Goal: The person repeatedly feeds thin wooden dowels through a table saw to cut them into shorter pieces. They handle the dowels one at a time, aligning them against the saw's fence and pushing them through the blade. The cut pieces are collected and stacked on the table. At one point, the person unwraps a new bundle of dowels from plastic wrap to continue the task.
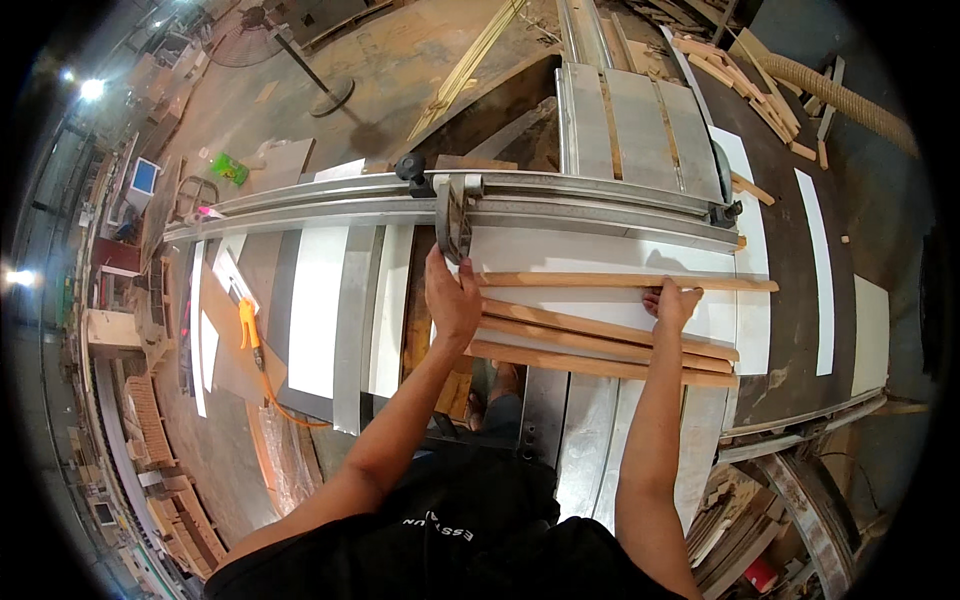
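A long wooden strip (620, 283) lies flat across the white panel (590, 255) on the saw table, just in front of the metal fence rail (560, 205); the left hand (452, 298) clamps down on its left end, fingers curled around the strip and the foot of the grey stop block (455, 215); the right hand (672, 303) presses flat on the strip further along, fingers spread on top of it; three more wooden strips (600, 345) lie stacked just beside, nearer the person, touching one another; beyond the fence sits the ribbed steel sliding carriage (640, 130); off to the left an orange air gun (248, 325) with its coiled hose rests on the table; offcuts (760, 100) litter the far right.
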Motion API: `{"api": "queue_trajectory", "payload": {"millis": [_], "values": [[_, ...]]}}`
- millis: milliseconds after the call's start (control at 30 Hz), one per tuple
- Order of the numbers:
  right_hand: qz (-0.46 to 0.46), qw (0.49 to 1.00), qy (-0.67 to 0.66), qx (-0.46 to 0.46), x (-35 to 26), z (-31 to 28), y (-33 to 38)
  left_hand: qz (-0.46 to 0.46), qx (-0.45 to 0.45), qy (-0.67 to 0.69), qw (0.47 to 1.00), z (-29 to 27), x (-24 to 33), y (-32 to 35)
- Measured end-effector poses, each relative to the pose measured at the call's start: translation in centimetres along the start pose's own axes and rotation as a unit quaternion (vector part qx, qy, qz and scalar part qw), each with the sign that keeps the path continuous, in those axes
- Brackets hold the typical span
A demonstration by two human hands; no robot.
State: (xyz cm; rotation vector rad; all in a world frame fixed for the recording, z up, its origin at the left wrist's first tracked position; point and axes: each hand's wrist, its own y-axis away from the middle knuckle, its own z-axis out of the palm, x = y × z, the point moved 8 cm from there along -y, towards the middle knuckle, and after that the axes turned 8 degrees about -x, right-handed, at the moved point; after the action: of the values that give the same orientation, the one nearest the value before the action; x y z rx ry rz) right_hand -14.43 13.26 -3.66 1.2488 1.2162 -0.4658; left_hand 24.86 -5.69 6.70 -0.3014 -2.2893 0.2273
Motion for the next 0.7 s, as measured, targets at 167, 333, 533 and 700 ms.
{"api": "queue_trajectory", "payload": {"millis": [167, 333, 533, 700], "values": [[-0.004, 0.999, -0.049, 0.008, 0.6, 0.4, -0.2, 0.026, 0.001, 0.027, 0.999, -1.5, 1.9, -4.1], [0.023, 0.997, -0.077, -0.002, 0.5, 3.3, 0.2, -0.005, -0.014, 0.161, 0.987, -3.3, 6.5, -13.6], [0.048, 0.995, -0.085, -0.021, 0.4, 7.1, 1.1, 0.249, -0.084, 0.151, 0.953, 1.3, 18.3, -12.9], [-0.007, 0.994, -0.080, -0.071, -1.1, 9.9, 2.5, 0.386, -0.277, -0.148, 0.868, 12.8, 15.2, -6.6]]}}
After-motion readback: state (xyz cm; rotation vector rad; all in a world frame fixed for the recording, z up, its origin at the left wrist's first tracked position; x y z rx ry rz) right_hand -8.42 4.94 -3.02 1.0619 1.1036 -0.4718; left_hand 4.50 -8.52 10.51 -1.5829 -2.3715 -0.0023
